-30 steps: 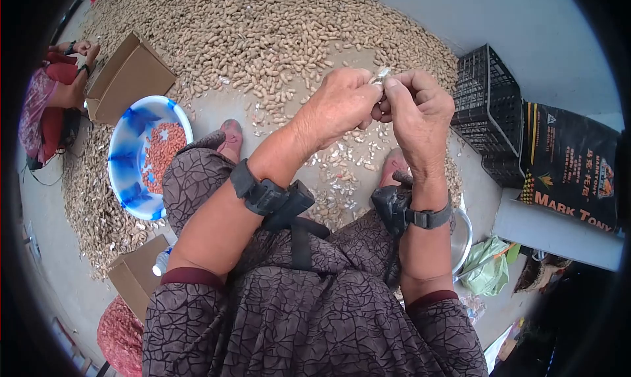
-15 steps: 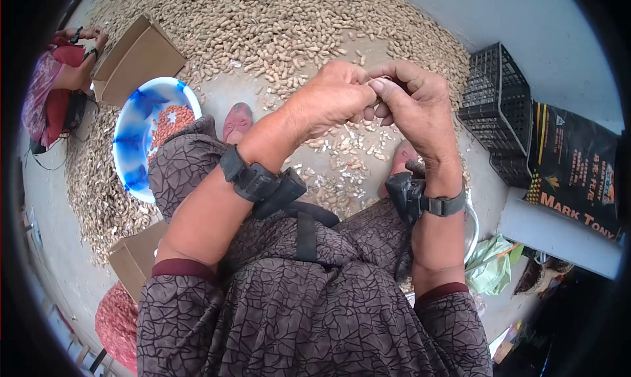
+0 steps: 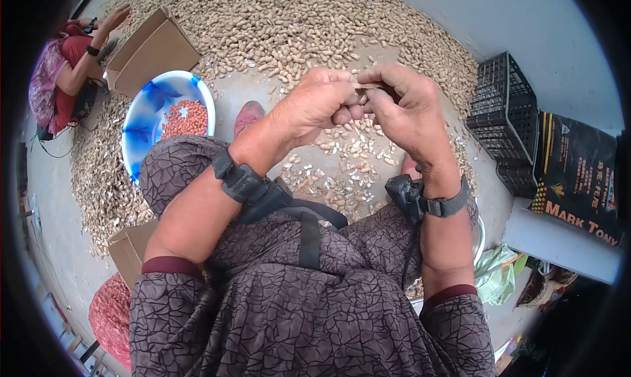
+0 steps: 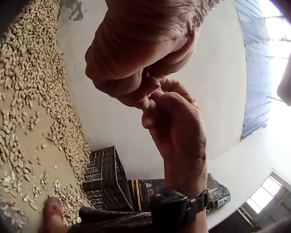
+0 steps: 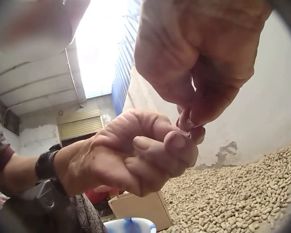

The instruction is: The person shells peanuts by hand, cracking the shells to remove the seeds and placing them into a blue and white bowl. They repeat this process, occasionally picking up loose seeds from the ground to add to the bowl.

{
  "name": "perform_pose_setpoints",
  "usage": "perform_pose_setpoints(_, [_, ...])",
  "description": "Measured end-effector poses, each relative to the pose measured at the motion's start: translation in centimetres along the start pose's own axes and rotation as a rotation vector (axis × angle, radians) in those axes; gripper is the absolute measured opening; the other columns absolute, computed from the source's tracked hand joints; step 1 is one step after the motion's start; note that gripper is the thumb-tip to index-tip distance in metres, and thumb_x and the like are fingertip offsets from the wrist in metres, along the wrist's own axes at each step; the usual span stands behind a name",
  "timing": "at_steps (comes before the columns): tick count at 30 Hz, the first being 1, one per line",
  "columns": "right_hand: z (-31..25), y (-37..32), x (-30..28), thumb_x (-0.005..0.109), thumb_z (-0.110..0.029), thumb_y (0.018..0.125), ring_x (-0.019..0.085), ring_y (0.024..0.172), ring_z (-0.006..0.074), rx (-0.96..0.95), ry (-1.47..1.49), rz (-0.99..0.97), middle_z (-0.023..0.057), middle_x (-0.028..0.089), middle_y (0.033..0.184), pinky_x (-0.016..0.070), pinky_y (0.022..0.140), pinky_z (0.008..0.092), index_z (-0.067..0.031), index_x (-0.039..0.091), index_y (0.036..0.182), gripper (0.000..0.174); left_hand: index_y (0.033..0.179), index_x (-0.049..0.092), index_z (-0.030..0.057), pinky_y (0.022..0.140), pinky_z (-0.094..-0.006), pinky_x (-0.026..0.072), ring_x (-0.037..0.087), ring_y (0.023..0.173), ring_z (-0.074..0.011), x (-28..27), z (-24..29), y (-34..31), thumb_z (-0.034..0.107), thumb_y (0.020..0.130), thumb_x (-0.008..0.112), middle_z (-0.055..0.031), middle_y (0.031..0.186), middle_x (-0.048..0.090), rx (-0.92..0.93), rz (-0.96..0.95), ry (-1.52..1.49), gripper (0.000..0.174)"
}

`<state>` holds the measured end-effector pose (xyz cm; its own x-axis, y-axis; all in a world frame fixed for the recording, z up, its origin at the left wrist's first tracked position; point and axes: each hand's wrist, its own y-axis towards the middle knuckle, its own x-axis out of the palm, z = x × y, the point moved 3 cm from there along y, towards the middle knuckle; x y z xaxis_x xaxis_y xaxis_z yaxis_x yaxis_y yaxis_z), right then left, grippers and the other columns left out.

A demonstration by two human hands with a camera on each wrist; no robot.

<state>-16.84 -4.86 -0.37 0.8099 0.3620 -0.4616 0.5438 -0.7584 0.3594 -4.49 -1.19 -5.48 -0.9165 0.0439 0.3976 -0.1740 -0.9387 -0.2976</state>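
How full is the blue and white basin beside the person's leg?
Partly filled: reddish kernels lie in the basin, while much of its inner wall shows bare. The patterned clothing hides part of it.

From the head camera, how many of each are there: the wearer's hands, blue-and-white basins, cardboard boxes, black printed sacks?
Wearer's left hand and right hand: 2
Blue-and-white basin: 1
Cardboard boxes, one mostly hidden: 2
Black printed sack: 1
Total: 6

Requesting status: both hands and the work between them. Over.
Left hand and right hand meet, pinching. Apparent peanut shell between them, mostly hidden. In head view, left knee covers part of blue-and-white basin.
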Motion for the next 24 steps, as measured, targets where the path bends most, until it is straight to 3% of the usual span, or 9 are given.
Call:
perform_pose_setpoints(3, [0.4, 0.0, -0.2, 0.050, 0.001, 0.065, 0.057, 0.054, 0.0170, 0.098, -0.029, -0.021, 0.0134, 0.057, 0.059, 0.0442, 0.050, 0.0280, 0.0011, 0.060, 0.072, 0.012, 0.080, 0.056, 0.0003, 0.036, -0.0150, 0.0264, 0.040, 0.043, -0.0022, 0.1, 0.6, -1.0, 0.007, 0.078, 0.048, -0.0027, 0.065, 0.056, -0.052, 0.044, 0.119, 0.011])
perform_pose_setpoints(5, [1.6, -0.3, -1.0, 0.051, 0.003, 0.067, 0.053, 0.056, 0.0081, 0.312, -0.211, -0.205, 0.0042, 0.055, 0.058, 0.0427, 0.049, 0.0214, 0.0030, 0.061, 0.078, 0.014, 0.080, 0.056, 0.0001, 0.035, -0.0147, 0.0252, 0.040, 0.043, -0.0020, -0.3, 1.1, -1.3, 0.008, 0.079, 0.048, -0.0033, 0.065, 0.056, -0.078, 0.086, 0.177, 0.011])
perform_pose_setpoints(6, [2.2, -0.7, -1.6, 0.051, 0.003, 0.067, 0.053, 0.056, 0.0081, 0.315, -0.215, -0.202, 0.0042, 0.055, 0.058, 0.0427, 0.049, 0.0214, 0.0030, 0.061, 0.078, 0.014, 0.081, 0.055, -0.0001, 0.034, -0.0145, 0.0244, 0.040, 0.043, -0.0022, -0.7, 1.3, -1.5, 0.009, 0.080, 0.049, -0.0036, 0.066, 0.056, -0.072, 0.056, 0.132, 0.011])
perform_pose_setpoints(8, [5.3, -2.3, -1.8, 0.052, 0.002, 0.058, 0.060, 0.058, 0.0214, 0.492, -0.499, -0.550, 0.0159, 0.059, 0.064, 0.0458, 0.053, 0.0303, -0.0016, 0.062, 0.072, 0.018, 0.081, 0.055, -0.0003, 0.033, -0.0143, 0.0236, 0.040, 0.042, -0.0023, -1.4, 1.8, -1.4, 0.010, 0.081, 0.049, -0.0039, 0.066, 0.057, -0.066, 0.017, 0.083, 0.012])
perform_pose_setpoints(10, [7.4, -4.5, -1.7, 0.055, 0.001, 0.056, 0.062, 0.068, 0.0272, 0.576, -0.891, -0.771, 0.0174, 0.061, 0.071, 0.0476, 0.058, 0.0309, -0.0030, 0.063, 0.074, 0.020, 0.082, 0.054, -0.0009, 0.032, -0.0131, 0.0239, 0.041, 0.043, -0.0024, -2.1, 2.6, -1.3, 0.011, 0.083, 0.049, -0.0047, 0.067, 0.057, -0.001, 0.031, 0.059, 0.013])
perform_pose_setpoints(13, [12.8, -7.9, -1.7, 0.056, -0.002, 0.056, 0.061, 0.076, 0.0307, 0.627, -1.046, -0.932, 0.0175, 0.061, 0.076, 0.0485, 0.063, 0.0327, -0.0068, 0.065, 0.075, 0.021, 0.085, 0.053, -0.0015, 0.032, -0.0114, 0.0253, 0.042, 0.045, -0.0023, -2.8, 3.7, -1.9, 0.008, 0.084, 0.047, -0.0062, 0.070, 0.057, -0.028, 0.034, 0.018, 0.011])
perform_pose_setpoints(16, [16.9, -10.0, -1.1, 0.056, -0.005, 0.058, 0.061, 0.077, 0.0298, 0.662, -0.857, -0.758, 0.0164, 0.061, 0.076, 0.0481, 0.066, 0.0333, -0.0098, 0.065, 0.075, 0.020, 0.087, 0.052, -0.0012, 0.032, -0.0109, 0.0242, 0.040, 0.044, -0.0018, -3.2, 3.7, -1.9, 0.008, 0.085, 0.046, -0.0057, 0.069, 0.056, -0.044, 0.043, -0.046, 0.011])
perform_pose_setpoints(18, [19.1, -10.8, 0.2, 0.057, -0.008, 0.060, 0.060, 0.080, 0.0308, 0.766, -0.732, -0.836, 0.0149, 0.062, 0.080, 0.0475, 0.069, 0.0342, -0.0122, 0.065, 0.076, 0.018, 0.086, 0.052, -0.0006, 0.032, -0.0116, 0.0225, 0.035, 0.043, -0.0013, -3.3, 2.9, -1.5, 0.011, 0.086, 0.046, -0.0044, 0.068, 0.055, -0.087, 0.008, -0.176, 0.013])
perform_pose_setpoints(24, [26.0, -16.6, 5.3, 0.062, -0.017, 0.066, 0.058, 0.082, 0.0333, 0.793, -0.654, -0.650, 0.0189, 0.060, 0.084, 0.0463, 0.072, 0.0373, -0.0048, 0.062, 0.074, 0.015, 0.085, 0.051, 0.0000, 0.032, -0.0142, 0.0189, 0.031, 0.042, -0.0013, -3.3, 1.6, -2.3, 0.014, 0.088, 0.044, -0.0035, 0.066, 0.054, -0.128, 0.020, -0.193, 0.016])
